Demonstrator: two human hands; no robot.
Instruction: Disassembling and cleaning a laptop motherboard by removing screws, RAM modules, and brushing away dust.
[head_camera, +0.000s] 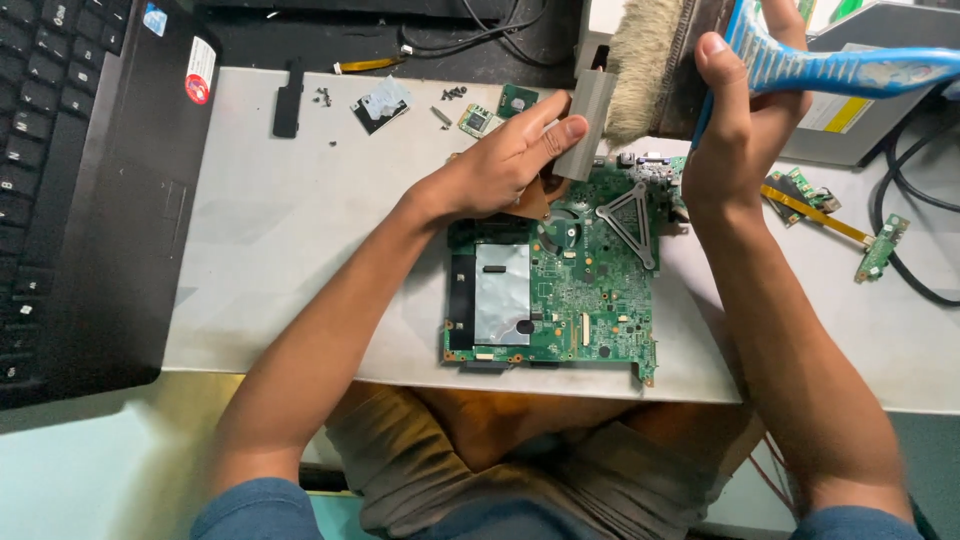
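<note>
Over the pale work mat (300, 220), seen from the head camera, a green circuit board (560, 290) lies flat near the front edge, close to the person's lap. At the board's far end the left hand (505, 160) is curled around a grey finned heatsink piece (585, 125), thumb and fingers pinching it so that it tilts up off the board. The right hand (735, 140) is clenched tight on the blue handle of a wide brush (650, 65), whose pale bristles sit just beside the fins, touching or nearly so; I cannot tell which.

To my eye the brushing would go best with short strokes along the fins, away from the board, while the left hand holds the piece steady so loosened dust does not drop onto the components below.

As for containers, I see none on the mat: the small screws (323, 96) lie loose near a black strip (288, 98), with chips and small boards scattered about. An open black laptop (80, 200) sits at the left, and a grey drive case (860, 110) at the far right.
</note>
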